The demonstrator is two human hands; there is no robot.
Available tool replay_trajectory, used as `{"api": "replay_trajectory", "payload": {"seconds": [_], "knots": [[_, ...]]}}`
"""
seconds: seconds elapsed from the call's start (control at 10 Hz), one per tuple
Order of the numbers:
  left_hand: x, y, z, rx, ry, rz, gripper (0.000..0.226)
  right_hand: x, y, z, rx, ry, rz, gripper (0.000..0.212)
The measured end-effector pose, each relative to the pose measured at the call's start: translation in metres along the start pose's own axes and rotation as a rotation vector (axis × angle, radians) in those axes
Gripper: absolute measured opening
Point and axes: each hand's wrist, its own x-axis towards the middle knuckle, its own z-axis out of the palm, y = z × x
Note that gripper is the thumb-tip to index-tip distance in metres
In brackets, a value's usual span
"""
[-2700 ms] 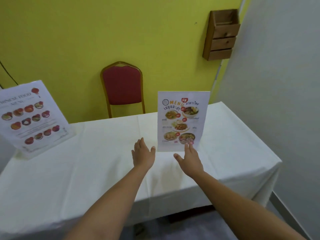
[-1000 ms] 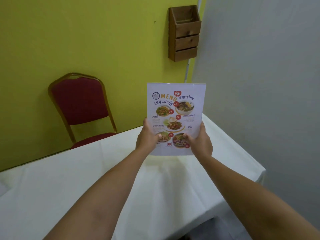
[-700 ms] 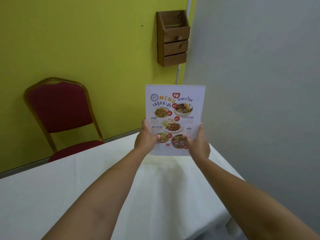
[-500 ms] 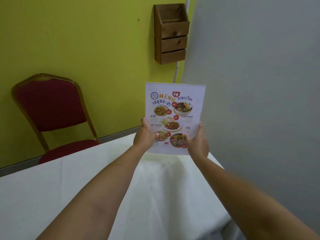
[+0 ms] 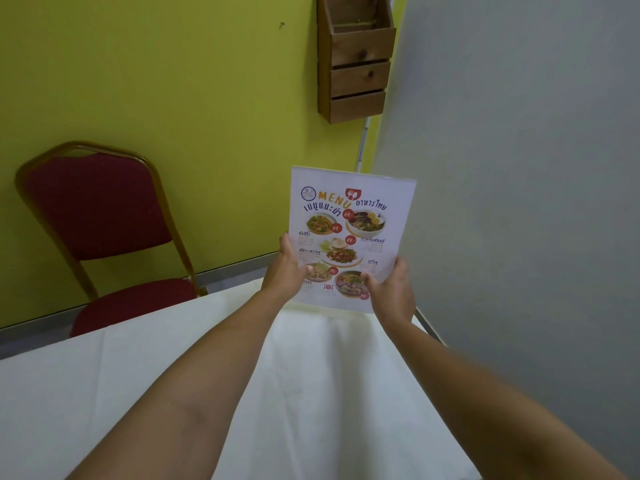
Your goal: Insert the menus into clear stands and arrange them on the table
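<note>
Two hands, one menu: seen from the head camera, a person holds a white printed Thai food menu in its clear acrylic stand (image 5: 349,237) upright in the air, right of the frame's centre.
Left hand (image 5: 287,271): closed on the stand's lower left edge, thumb lying across the printed face, the other fingers hidden behind the sheet.
Right hand (image 5: 393,289): closed on the lower right corner, thumb in front, the rest of the fingers behind and out of sight.
Which hand is nearer: neither; both grip at about the same height, so the sheet rises from the fingers toward the top of the frame.
Long axis: near vertical, the top leaning slightly to the frame's right.
Facing: the printed side turned squarely to the camera, the heading "MENU" at the top and the right way up.
Where it sits: clear of the table draped in white cloth (image 5: 329,393), the bottom edge hanging above the cloth's far right end in the frame; the stand's foot cannot be made out.
Surroundings: a red padded chair with a gold metal frame (image 5: 104,209) at the left, against a yellow-green wall; a brown wooden slatted wall rack (image 5: 356,57) at the top, beside the grey wall.
Likely next move: a judgement only, lowering it straight down onto the cloth, base first, face kept outward.
</note>
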Motion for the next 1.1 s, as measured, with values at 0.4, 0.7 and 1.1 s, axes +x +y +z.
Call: {"api": "replay_trajectory", "payload": {"seconds": [0.4,0.7,1.1], "knots": [[0.002,-0.012,0.020,-0.069,0.013,-0.076,0.051,0.008,0.021,0.007,-0.054,-0.070,-0.063,0.053],[-0.001,-0.012,0.018,-0.056,-0.012,-0.068,0.049,0.007,0.022,0.006,-0.060,-0.088,-0.067,0.052],[-0.012,-0.009,0.001,0.078,-0.116,-0.140,0.092,-0.004,0.018,0.002,-0.054,-0.139,0.010,0.050]]}}
